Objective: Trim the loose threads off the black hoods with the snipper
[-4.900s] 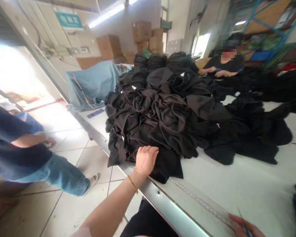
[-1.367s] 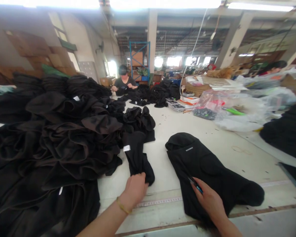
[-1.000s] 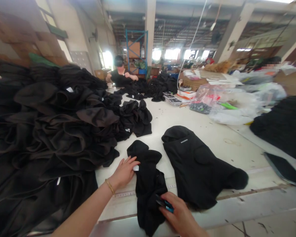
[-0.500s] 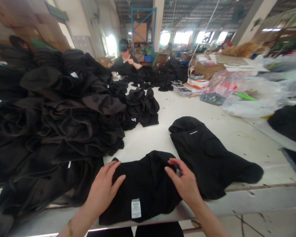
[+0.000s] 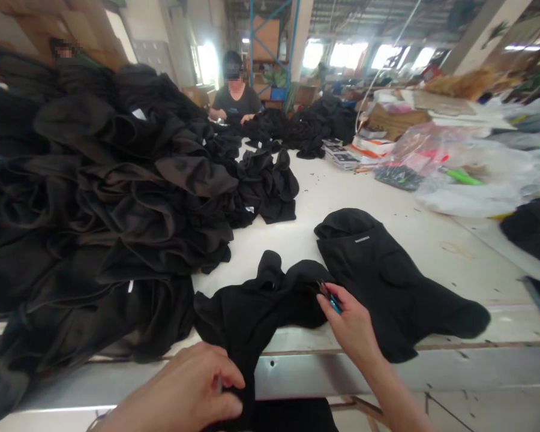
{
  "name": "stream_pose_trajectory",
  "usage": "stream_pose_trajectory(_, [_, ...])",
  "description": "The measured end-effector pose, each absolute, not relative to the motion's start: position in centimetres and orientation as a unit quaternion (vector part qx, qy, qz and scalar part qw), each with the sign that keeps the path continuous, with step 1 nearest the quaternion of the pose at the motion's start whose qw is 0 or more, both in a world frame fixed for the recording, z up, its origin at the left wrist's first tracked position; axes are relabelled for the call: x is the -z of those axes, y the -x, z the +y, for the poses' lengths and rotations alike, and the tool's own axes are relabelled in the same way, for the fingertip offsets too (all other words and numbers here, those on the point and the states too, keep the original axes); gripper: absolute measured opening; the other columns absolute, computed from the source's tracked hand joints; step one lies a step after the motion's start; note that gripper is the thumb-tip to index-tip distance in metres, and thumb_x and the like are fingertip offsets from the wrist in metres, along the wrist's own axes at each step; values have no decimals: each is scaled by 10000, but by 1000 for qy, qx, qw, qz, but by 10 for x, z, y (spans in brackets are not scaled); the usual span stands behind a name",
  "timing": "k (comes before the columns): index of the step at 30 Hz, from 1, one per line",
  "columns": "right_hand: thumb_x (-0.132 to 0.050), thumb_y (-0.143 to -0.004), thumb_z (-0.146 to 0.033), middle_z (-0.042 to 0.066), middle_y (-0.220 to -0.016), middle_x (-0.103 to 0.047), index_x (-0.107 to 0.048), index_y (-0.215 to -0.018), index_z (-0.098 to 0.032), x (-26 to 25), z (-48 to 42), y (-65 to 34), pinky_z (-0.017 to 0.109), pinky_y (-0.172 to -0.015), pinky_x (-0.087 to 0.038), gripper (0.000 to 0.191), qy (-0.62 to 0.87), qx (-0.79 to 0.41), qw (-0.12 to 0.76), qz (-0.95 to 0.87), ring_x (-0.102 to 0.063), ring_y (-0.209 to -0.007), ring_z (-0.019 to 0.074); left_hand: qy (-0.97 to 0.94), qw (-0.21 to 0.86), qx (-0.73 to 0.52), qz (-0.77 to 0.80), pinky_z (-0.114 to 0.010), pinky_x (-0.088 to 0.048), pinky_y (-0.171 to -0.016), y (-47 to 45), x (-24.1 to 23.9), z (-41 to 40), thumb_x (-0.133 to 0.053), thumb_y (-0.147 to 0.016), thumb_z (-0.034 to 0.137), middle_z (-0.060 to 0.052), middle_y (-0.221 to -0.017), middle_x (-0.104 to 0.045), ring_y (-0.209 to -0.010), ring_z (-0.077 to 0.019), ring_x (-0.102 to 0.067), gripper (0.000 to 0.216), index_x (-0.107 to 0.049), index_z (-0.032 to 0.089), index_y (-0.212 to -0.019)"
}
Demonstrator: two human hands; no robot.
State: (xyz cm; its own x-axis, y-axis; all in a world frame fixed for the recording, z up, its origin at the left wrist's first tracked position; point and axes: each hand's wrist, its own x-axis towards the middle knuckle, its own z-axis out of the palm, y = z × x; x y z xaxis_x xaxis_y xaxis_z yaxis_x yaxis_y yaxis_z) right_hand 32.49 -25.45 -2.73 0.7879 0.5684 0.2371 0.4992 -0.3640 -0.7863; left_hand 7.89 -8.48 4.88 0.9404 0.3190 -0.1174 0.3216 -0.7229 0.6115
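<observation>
My left hand (image 5: 193, 387) is closed at the table's front edge, pinching the near part of a black garment (image 5: 247, 306). The cloth is drawn down toward me and bunched, its far part still lying on the table. A small greyish bit shows between the fingers, perhaps the label. My right hand (image 5: 353, 321) grips small blue-handled thread snips (image 5: 334, 305), their dark tips pointing up and left over the garment's right end. Just beyond that hand lies a second black garment (image 5: 387, 282), flat and hood-shaped, with a small pale logo.
A large heap of black garments (image 5: 108, 198) covers the left side. Clear plastic bags (image 5: 468, 174) and papers (image 5: 339, 154) lie at the right and back of the white table (image 5: 274, 243). Across it sits a co-worker (image 5: 238, 102) among more black cloth.
My left hand has come down toward me, pulling the garment's near side over the edge. The white label no longer shows face up. My right hand has shifted slightly, with the snips more visible.
</observation>
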Motion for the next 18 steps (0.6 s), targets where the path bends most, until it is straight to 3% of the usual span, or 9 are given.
stream_pose_trajectory(5, [-544, -790, -354, 75, -896, -663, -606, -944, -174, 47, -240, -292, 331, -765, -480, 245, 809, -76, 482, -328, -616, -815, 203, -889, 312, -182, 281, -271, -433, -781, -121, -11, -71, -465, -828, 309, -23, -937, -640, -868, -166, -578, 223, -623, 234, -966])
stream_pose_trajectory(7, [-549, -779, -341, 79, -904, -663, -612, -934, -167, 53, -231, -290, 353, -781, -473, 242, 816, -111, 444, -353, -612, -832, 218, -901, 297, -169, 266, -336, -405, -844, -144, 4, -64, -531, -781, 289, -52, -945, -633, -913, -212, -558, 212, -625, 214, -955])
stream_pose_trajectory(10, [-562, -773, -368, 75, -919, -660, -589, -1000, -161, 45, -229, -290, 354, -781, -475, 309, 819, -147, 430, -350, -613, -835, 219, -900, 310, -136, 274, -368, -397, -811, -161, 15, -65, -556, -750, 280, -59, -834, -626, -847, -233, -555, 129, -628, 188, -804])
stream_pose_trajectory(12, [-524, -807, -392, 69, -944, -652, -554, -1066, -170, 29, -233, -285, 323, -771, -482, 342, 808, -161, 446, -350, -613, -844, 201, -860, 400, -131, 288, -321, -418, -723, -160, 13, -69, -505, -790, 330, -23, -725, -597, -736, -189, -553, 173, -586, 188, -732])
stream_pose_trajectory(16, [-459, -857, -347, 72, -998, -639, -544, -1095, -178, -8, -239, -265, 286, -766, -481, 304, 787, -116, 427, -430, -605, -869, 183, -619, 717, -123, 298, -219, -395, -543, -147, -7, -81, -514, -779, 449, 47, -592, -515, -537, -103, -484, 264, -500, 191, -724])
stream_pose_trajectory(18, [-470, -856, -324, 79, -1015, -639, -536, -1118, -171, -18, -237, -255, 279, -766, -485, 311, 771, -82, 412, -478, -611, -857, 177, -603, 727, -156, 289, -196, -374, -533, -144, -14, -86, -566, -757, 423, 53, -599, -511, -541, -87, -469, 246, -517, 184, -724])
